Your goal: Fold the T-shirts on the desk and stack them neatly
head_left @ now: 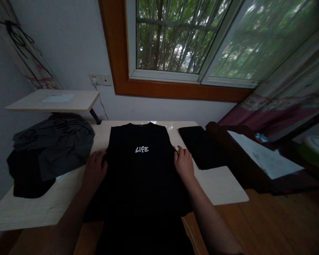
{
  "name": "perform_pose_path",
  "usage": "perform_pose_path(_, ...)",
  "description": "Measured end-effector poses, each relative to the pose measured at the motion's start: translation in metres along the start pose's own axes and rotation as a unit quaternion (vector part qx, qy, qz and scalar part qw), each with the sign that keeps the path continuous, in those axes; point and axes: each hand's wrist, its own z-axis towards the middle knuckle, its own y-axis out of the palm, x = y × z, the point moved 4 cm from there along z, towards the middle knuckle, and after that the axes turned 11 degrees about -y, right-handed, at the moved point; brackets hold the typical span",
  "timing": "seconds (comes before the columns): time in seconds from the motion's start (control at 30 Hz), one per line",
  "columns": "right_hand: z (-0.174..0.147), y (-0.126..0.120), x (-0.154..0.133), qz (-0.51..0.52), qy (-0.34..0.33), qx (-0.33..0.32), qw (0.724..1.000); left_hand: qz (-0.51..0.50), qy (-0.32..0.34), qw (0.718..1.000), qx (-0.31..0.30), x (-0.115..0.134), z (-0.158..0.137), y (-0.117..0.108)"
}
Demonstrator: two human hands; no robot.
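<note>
At opposite edges of white-lettered black shirt [142,177], left hand [96,165] and right hand [184,163] rested curled; couldn't tell whether either gripped.

The left arm [74,207] and right arm [207,209] are slanting forward and inward, bare. The left hand [95,169] and right hand [184,163] are lying well apart, backs showing, fingers bending.

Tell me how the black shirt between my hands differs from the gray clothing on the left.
The black shirt is spread flat, while the gray clothing is heaped and rumpled. The black shirt carries white print; the gray clothing has dark markings. Both are fabric.
</note>
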Motion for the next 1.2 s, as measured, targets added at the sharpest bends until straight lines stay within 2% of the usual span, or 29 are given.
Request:
perform_pose_path(0.2, 0.035, 0.014, -0.007, -0.036, 0.015, -0.02, 0.999, 0.029, 0.019, 0.999, -0.029, 0.001, 0.049, 0.029)
perform_pose_path(0.33, 0.041, 0.019, -0.012, -0.054, 0.007, -0.022, 0.998, 0.067, 0.027, 0.996, -0.053, 0.002, 0.061, 0.043)
perform_pose_path(0.53, 0.032, 0.022, -0.004, -0.063, -0.004, -0.02, 0.998, 0.055, 0.037, 0.996, -0.057, -0.001, 0.048, 0.04)
perform_pose_path(0.77, 0.019, 0.017, -0.001, -0.076, -0.013, -0.008, 0.997, 0.094, 0.035, 0.994, -0.034, 0.013, 0.038, 0.029)
perform_pose_path(0.97, 0.013, 0.012, 0.003, -0.084, -0.024, -0.026, 0.996, 0.098, 0.018, 0.995, -0.022, 0.021, 0.027, 0.026)
perform_pose_path(1.2, 0.008, 0.004, 0.008, -0.109, -0.038, -0.034, 0.993, 0.096, -0.011, 0.994, -0.043, 0.027, 0.005, 0.017)
